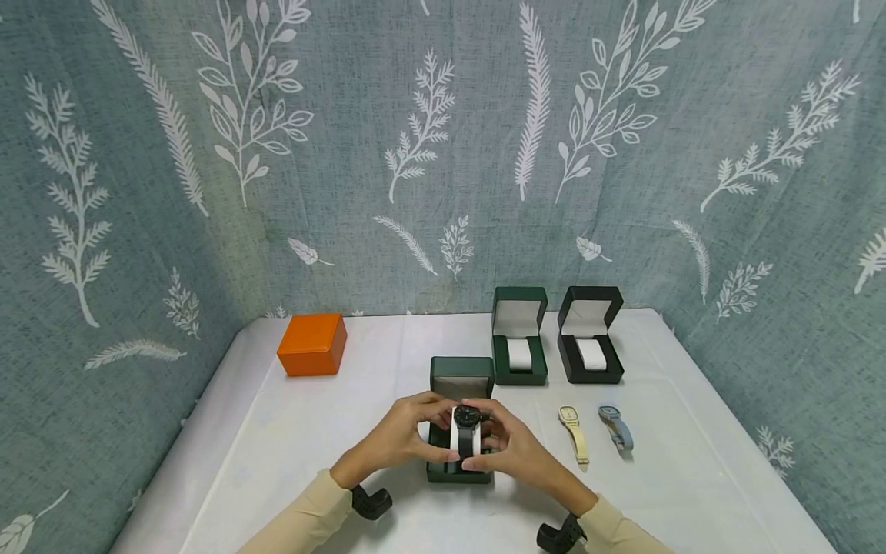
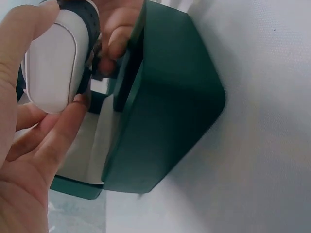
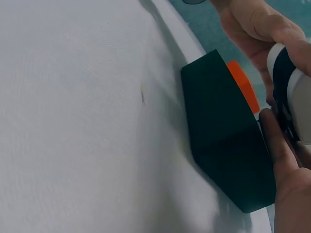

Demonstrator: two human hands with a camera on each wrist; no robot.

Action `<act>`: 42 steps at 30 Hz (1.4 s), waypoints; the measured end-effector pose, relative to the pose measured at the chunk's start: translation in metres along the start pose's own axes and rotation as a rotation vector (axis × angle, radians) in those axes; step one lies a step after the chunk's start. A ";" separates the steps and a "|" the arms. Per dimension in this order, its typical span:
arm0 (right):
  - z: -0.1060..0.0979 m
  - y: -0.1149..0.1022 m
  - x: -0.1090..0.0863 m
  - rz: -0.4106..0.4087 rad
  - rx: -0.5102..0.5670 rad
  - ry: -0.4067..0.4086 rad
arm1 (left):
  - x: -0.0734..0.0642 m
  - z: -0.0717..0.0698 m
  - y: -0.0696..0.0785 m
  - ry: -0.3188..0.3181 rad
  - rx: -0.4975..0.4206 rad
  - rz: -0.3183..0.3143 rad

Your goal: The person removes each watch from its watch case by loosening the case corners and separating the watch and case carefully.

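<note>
A black-strapped watch is wrapped round a white watch cushion. My left hand grips the cushion from the left, thumb at its near end and fingers at the far side. From the right, my right hand holds the same cushion and watch between thumb and fingers. Both hands are over a dark green watch box, whose lid stands up at the back. In the left wrist view the cushion's pale oval end faces the camera, beside the box wall.
An orange box sits closed at the back left. At the back right stand an open green watch box and an open black one, each with a white cushion. A gold watch and a blue-grey watch lie on the right.
</note>
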State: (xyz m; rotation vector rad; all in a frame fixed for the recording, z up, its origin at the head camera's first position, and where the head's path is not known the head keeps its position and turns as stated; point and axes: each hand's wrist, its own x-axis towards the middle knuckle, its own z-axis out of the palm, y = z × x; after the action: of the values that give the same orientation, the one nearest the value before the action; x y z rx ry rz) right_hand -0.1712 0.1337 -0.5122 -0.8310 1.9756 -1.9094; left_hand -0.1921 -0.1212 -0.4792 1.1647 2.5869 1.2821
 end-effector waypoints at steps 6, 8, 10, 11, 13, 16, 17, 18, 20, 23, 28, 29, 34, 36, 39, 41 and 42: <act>-0.001 0.000 -0.001 0.015 -0.012 0.001 | 0.000 0.002 0.000 0.001 -0.028 -0.010; 0.000 0.000 0.000 0.015 -0.003 -0.002 | 0.000 0.003 0.000 0.005 -0.062 -0.032; 0.001 -0.001 0.001 0.007 -0.014 -0.002 | 0.000 0.003 0.000 0.015 -0.104 -0.049; 0.001 -0.001 0.002 0.001 -0.027 0.001 | 0.001 0.003 0.000 0.022 -0.121 -0.054; 0.003 -0.001 0.003 -0.013 -0.057 0.008 | 0.002 0.003 0.000 0.029 -0.143 -0.053; 0.004 0.000 0.004 -0.029 -0.098 0.021 | 0.003 0.003 0.001 0.032 -0.161 -0.050; 0.005 0.000 0.004 -0.033 -0.105 0.026 | 0.003 0.003 0.001 0.031 -0.163 -0.050; 0.005 -0.001 0.004 -0.041 -0.113 0.032 | 0.003 0.004 0.002 0.030 -0.167 -0.051; 0.006 -0.001 0.003 -0.058 -0.125 0.040 | 0.003 0.004 0.003 0.029 -0.175 -0.049; 0.008 -0.002 0.003 -0.073 -0.135 0.040 | 0.003 0.004 0.004 0.029 -0.181 -0.047; 0.008 -0.004 0.004 -0.062 -0.142 0.056 | 0.004 0.005 0.004 0.030 -0.177 -0.039; 0.008 -0.004 0.004 -0.061 -0.150 0.058 | 0.003 0.005 0.004 0.030 -0.173 -0.037; 0.008 -0.003 0.005 -0.078 -0.198 0.050 | 0.001 0.006 0.004 0.028 -0.157 -0.035; 0.007 -0.002 0.005 -0.086 -0.200 0.044 | 0.001 0.006 0.003 0.027 -0.158 -0.037; 0.006 -0.001 0.004 -0.086 -0.181 0.034 | 0.000 0.006 0.003 0.029 -0.159 -0.029; 0.005 -0.001 0.004 -0.078 -0.159 0.025 | 0.000 0.006 0.003 0.030 -0.157 -0.021; 0.005 -0.002 0.004 -0.074 -0.153 0.023 | 0.000 0.006 0.003 0.031 -0.156 -0.015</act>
State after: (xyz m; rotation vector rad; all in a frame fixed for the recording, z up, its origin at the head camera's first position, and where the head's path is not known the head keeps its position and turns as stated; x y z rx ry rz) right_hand -0.1712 0.1276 -0.5101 -0.9387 2.1550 -1.8321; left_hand -0.1880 -0.1163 -0.4810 1.1052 2.4583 1.4798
